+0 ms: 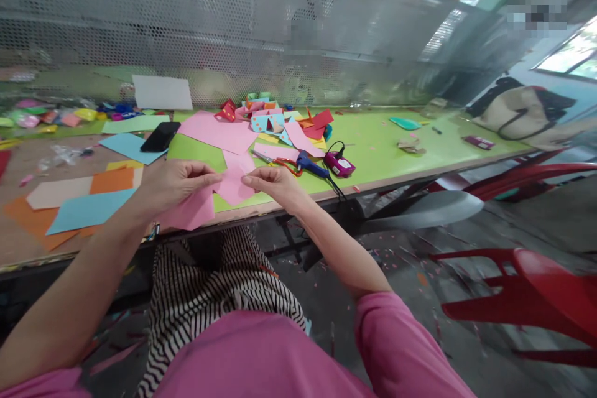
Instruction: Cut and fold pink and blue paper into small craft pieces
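A piece of pink paper (pixel 233 185) is stretched between my two hands above the table's front edge. My left hand (pixel 180 185) pinches its left side between thumb and fingers. On the right side, my right hand (pixel 270 183) holds it in a similar pinch. Another pink sheet (pixel 193 211) shows below my left hand; whether it joins the held piece I cannot tell. Just beyond my right hand lie scissors (pixel 284 163) with red-orange handles and a blue glue gun (pixel 312 165). A large pink sheet (pixel 217 130) lies flat behind my hands.
Folded colourful paper pieces (pixel 273 118) are heaped at the back. A black phone (pixel 161 137) and blue (pixel 93 210) and orange sheets (pixel 112 181) lie left. A magenta device (pixel 340 163) sits right of the glue gun. Red chairs (pixel 536 286) stand at right, below a perforated metal panel (pixel 186 18).
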`<state>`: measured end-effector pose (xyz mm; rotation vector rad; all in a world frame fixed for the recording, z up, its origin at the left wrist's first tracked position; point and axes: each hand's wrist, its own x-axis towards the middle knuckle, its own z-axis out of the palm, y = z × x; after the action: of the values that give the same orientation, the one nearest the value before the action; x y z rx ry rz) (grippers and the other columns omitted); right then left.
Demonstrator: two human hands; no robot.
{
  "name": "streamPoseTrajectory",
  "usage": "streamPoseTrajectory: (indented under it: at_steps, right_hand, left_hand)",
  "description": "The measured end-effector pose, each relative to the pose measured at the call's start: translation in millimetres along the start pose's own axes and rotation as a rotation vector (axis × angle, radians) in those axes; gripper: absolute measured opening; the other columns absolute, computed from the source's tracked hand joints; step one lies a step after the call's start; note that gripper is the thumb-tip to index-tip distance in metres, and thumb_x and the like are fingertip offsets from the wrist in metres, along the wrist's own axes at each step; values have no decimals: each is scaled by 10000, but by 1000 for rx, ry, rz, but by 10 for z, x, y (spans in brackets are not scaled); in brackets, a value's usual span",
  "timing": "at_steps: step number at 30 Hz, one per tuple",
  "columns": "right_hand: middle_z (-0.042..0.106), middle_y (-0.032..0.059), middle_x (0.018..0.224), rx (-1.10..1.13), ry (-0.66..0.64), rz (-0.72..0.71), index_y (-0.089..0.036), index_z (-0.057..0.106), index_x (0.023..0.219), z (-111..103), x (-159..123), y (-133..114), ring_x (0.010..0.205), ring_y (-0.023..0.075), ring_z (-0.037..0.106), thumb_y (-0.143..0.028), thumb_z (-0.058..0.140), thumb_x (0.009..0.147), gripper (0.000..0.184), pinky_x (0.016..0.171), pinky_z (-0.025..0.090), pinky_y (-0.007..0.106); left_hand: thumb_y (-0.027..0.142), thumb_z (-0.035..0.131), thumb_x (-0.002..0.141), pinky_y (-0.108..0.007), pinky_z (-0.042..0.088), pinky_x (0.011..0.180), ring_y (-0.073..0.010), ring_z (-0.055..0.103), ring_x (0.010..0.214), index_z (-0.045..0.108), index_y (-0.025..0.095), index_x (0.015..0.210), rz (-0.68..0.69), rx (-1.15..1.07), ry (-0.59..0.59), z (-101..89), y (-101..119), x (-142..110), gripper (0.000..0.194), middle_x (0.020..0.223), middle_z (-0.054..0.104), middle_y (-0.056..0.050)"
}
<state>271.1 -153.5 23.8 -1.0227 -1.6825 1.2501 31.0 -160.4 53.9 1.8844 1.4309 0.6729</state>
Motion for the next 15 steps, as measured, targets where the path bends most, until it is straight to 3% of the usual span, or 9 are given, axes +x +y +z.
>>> streamPoseTrajectory:
  at_steps: [9,15]
  right_hand:
    - [598,-38,690,95,37,49,-189,685,741,21,-23,11,668,97,470,-579,860,639,439,636,365,254]
    - [575,-38,698,58,11,20,-187,671,747,18,-34,30,680,104,460,-589,840,682,440,646,351,266]
  left_hand:
    - [681,637,782,-275,334,596,-151,505,666,766,195,834,74,-60,-39,30,-84,63,506,726,659,-16]
    - [649,650,792,-272,307,572,-137,457,623,754,196,803,87,-78,-45,39,-106,61,465,663,597,7]
